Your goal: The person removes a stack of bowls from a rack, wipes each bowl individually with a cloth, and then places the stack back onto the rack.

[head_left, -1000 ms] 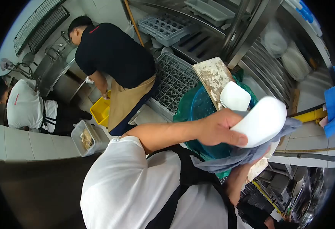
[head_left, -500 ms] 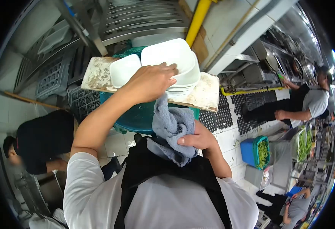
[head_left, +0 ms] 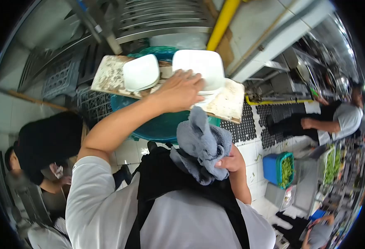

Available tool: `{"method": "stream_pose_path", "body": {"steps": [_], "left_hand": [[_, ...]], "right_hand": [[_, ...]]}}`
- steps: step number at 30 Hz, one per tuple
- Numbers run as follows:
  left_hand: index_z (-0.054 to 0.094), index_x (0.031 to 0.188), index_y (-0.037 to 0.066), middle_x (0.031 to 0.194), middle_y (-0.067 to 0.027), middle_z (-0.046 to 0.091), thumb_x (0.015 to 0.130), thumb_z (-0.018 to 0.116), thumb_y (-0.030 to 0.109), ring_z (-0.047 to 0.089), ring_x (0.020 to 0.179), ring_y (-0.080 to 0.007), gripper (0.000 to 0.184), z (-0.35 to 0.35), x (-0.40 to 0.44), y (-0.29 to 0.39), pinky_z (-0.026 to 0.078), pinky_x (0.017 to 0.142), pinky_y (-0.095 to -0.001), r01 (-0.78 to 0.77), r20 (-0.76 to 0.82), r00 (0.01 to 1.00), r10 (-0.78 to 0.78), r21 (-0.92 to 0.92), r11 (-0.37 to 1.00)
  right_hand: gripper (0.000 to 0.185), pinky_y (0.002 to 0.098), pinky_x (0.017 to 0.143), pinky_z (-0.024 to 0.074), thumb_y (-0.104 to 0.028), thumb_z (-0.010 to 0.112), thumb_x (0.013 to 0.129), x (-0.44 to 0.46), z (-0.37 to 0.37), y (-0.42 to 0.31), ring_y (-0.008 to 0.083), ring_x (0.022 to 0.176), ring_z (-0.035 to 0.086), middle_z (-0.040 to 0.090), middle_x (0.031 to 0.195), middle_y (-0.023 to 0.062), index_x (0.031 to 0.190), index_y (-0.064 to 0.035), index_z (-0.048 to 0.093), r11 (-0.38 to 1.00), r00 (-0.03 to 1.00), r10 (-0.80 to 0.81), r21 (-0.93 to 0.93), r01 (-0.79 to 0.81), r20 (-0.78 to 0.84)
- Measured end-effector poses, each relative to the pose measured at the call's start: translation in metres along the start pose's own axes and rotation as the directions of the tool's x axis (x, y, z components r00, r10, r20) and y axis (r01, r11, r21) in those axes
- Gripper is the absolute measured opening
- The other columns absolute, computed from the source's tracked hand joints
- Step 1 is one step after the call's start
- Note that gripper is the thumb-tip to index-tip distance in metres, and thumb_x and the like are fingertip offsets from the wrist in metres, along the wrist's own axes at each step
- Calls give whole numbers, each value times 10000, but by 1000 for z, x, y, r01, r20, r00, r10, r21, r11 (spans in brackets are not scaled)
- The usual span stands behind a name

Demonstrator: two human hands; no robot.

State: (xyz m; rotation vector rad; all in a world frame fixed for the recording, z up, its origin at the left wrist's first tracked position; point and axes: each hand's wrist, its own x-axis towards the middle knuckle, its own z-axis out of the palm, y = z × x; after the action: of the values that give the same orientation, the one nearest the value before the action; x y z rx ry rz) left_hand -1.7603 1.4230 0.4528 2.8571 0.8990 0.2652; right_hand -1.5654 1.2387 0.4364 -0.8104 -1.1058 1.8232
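My left hand [head_left: 182,89] reaches over a stack of white square dishes [head_left: 199,62], its outstretched fingers lying on the top dish at the left and near side. A shorter stack of white dishes [head_left: 141,71] is beside it, left of my wrist. Both stacks rest on a worn, stained white board [head_left: 108,76]. In front of my apron, my right hand [head_left: 231,161] is closed on a bunched grey cloth [head_left: 203,143]. The cloth's upper tip rises close to my left thumb; whether they touch, I cannot tell.
Below the board is a green tub [head_left: 157,124]. Plastic racks [head_left: 62,81] stand left, and a yellow pipe [head_left: 224,25] runs behind. One person [head_left: 49,145] bends at the left; another [head_left: 336,116] stands at right. Greens fill a bin [head_left: 285,170].
The top dish of the right stack, which jutted left and sat higher, now lies more in line with the stack. My left hand has moved right, and the cloth has shifted right with my right hand.
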Motion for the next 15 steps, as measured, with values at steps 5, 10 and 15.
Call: {"method": "stream_pose_path", "body": {"steps": [5, 10, 15], "left_hand": [[465, 1337, 11, 1441, -194, 385, 870, 625, 384, 343, 1343, -375, 618, 0, -40, -17, 294, 1091, -475, 64, -491, 861, -130, -148, 987], [377, 1399, -2, 1468, -225, 323, 837, 654, 310, 298, 1362, -394, 699, 49, -111, -87, 276, 1114, -427, 367, -550, 578, -603, -484, 794], [168, 1446, -79, 1504, -294, 188, 763, 714, 260, 210, 1393, -441, 938, 75, -137, -126, 247, 1135, -449, 647, -339, 493, -801, -472, 599]], "right_hand": [[874, 395, 1045, 359, -240, 782, 658, 16, -9, 30, 260, 1197, 495, 523, 1300, 149, 1372, 56, 375, 998, 994, 10, 58, -16, 107], [657, 407, 1005, 414, -286, 667, 800, 73, -12, 57, 290, 1150, 540, 556, 1259, 165, 1330, 35, 449, 871, 940, -338, 395, 292, 50], [340, 364, 856, 496, -231, 559, 901, 256, 83, -15, 245, 968, 607, 639, 1053, 135, 1109, 34, 602, 692, 730, -668, -479, 540, -144]]}}
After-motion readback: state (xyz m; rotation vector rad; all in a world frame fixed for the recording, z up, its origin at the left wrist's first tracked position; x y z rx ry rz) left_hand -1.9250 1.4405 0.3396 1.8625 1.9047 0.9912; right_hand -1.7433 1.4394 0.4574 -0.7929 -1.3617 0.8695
